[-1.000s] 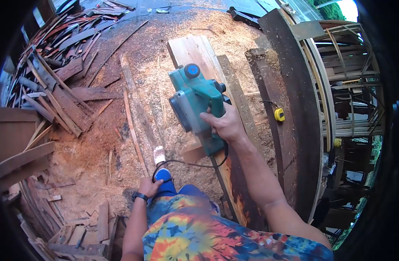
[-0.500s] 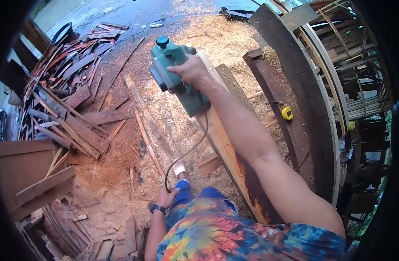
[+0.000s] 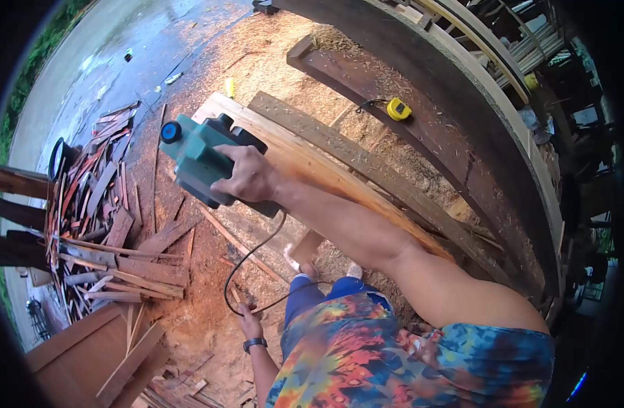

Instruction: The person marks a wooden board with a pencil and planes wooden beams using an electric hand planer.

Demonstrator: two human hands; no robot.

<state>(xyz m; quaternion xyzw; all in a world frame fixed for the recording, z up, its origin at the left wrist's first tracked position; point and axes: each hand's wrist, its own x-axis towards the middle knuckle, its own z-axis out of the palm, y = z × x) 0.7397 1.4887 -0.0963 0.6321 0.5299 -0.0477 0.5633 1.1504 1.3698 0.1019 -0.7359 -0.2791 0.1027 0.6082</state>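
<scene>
My right hand is closed around the handle of a green electric planer with a blue front knob. The planer overlaps the left edge of a pale, freshly surfaced plank near its far end; whether it touches the wood I cannot tell. From the tool's rear a black power cord loops down to my left hand, whose fingers are closed on it low by my left leg. Darker, uncut-looking wood lies along the plank's right side.
A yellow tape measure rests on a dark beam to the right. Scrap wood is heaped at the left, near a brown panel. Shavings cover the ground. Both my feet are beside the plank.
The planer has shifted left from over the plank's far end to its left edge. My view has turned, and the cord now hangs in a wider loop, still in my left hand.
</scene>
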